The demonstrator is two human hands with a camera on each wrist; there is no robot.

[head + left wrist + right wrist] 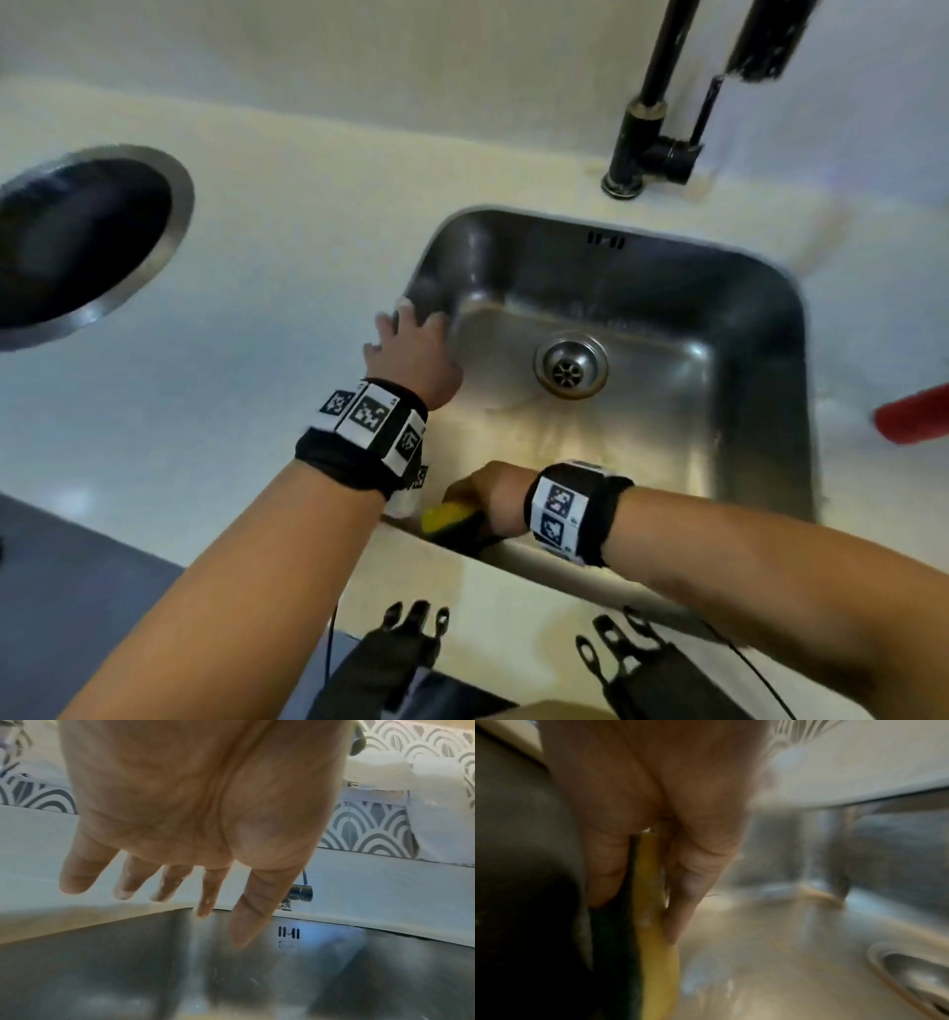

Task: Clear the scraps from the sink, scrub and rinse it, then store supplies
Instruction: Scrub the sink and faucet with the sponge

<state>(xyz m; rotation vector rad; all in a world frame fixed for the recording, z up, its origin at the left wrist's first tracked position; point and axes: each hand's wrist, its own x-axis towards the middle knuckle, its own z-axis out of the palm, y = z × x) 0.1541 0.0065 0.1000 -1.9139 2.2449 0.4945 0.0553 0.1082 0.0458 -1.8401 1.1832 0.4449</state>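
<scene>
A person's right hand grips a yellow sponge against the near wall of the steel sink, while the left hand, fingers spread, holds nothing. No scraps show around the drain, so clearing appears done; scrubbing seems under way, with rinsing and storing left.

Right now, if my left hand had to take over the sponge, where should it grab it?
Likely the yellow end of the sponge, coming from the left: it pokes out past the right hand, which covers the rest against the sink's near wall.
</scene>
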